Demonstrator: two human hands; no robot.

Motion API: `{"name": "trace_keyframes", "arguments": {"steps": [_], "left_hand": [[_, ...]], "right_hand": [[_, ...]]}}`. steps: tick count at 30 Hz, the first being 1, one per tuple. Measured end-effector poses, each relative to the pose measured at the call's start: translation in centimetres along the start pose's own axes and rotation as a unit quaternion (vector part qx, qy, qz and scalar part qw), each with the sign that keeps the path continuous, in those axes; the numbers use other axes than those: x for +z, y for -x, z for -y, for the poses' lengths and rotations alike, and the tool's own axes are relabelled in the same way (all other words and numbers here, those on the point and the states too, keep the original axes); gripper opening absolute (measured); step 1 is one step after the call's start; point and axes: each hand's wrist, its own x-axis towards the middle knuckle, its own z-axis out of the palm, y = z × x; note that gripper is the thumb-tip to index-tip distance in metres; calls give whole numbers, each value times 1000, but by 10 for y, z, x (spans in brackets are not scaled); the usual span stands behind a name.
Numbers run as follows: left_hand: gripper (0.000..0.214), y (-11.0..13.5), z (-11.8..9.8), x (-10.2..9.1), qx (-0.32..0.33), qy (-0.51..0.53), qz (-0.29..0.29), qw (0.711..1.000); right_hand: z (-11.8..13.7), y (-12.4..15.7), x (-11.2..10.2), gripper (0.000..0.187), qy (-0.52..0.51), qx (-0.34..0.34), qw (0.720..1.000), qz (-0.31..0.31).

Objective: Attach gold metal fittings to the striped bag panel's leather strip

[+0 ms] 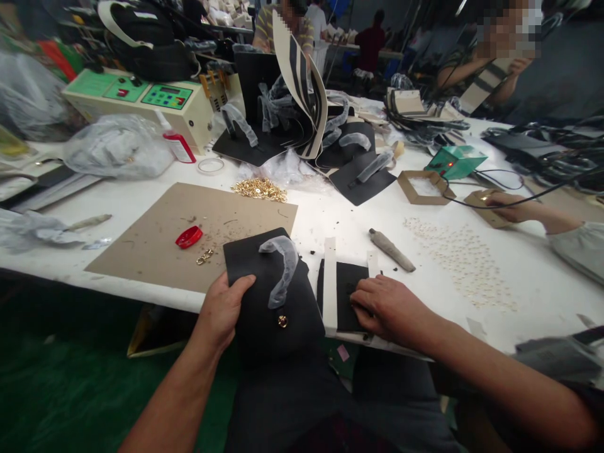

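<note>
My left hand (221, 309) grips the left edge of a black bag flap (268, 296), thumb on top. The flap carries a handle wrapped in clear plastic (283, 267) and a small gold stud (282, 321). It hangs over the near edge of the white table (330, 220). My right hand (384, 306) lies palm down with curled fingers on a smaller black panel (346, 296) that is framed by white strips (329, 283). What its fingers pinch, if anything, is hidden.
A brown cardboard sheet (189, 233) holds a red cap (189, 236), a gold clasp (204, 257) and a heap of gold fittings (259, 189). A grey tool (391, 250) lies right of the panel. Black bag parts (302, 132) and a green-panelled machine (141, 100) stand behind. Another person's hand (507, 206) rests at right.
</note>
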Motion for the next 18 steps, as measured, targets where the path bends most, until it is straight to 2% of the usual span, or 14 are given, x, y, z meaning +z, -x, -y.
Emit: {"name": "trace_keyframes", "arguments": {"steps": [6,18], "left_hand": [[46,-1,1,0,-4,-1,1,1000],[49,-2,1,-2,-7,-6,-4,1000]], "right_hand": [[-5,5,12,12,-69,50,995,-55],[-4,7,10,15,-84,79,993,-30]]}}
